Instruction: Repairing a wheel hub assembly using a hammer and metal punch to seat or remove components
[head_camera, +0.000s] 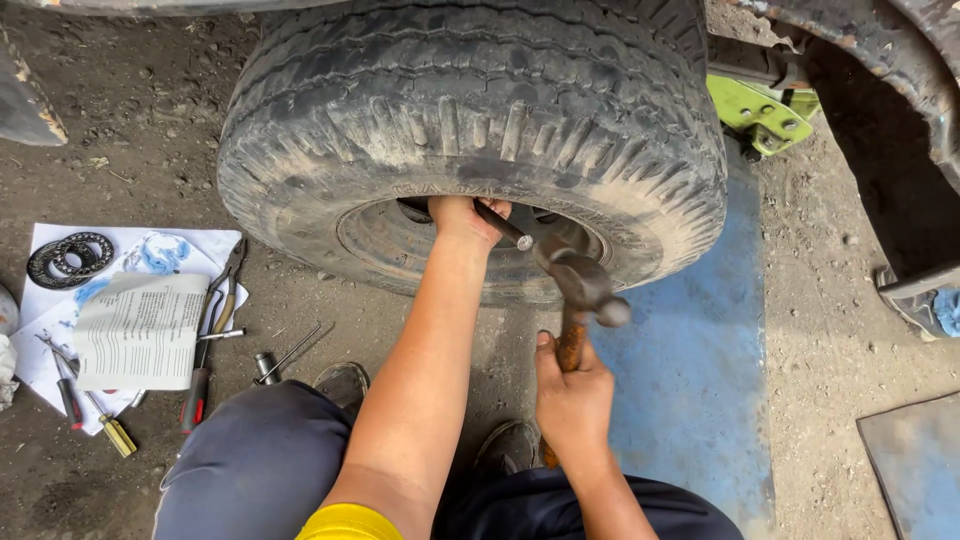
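Packed dirt floor (150, 110), stones scattered, daylight. Blue sheet (690, 380) spread right of centre. White papers (140, 320) lie left, pliers (215, 310), screwdrivers (95, 405), bearing rings (70, 260) on them. Green bracket (760, 110) upper right.

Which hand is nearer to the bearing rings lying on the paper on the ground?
The left hand. It holds a metal rod at the wheel hub, up and right of the bearing rings. The right hand grips the hammer handle further right, farther from them.
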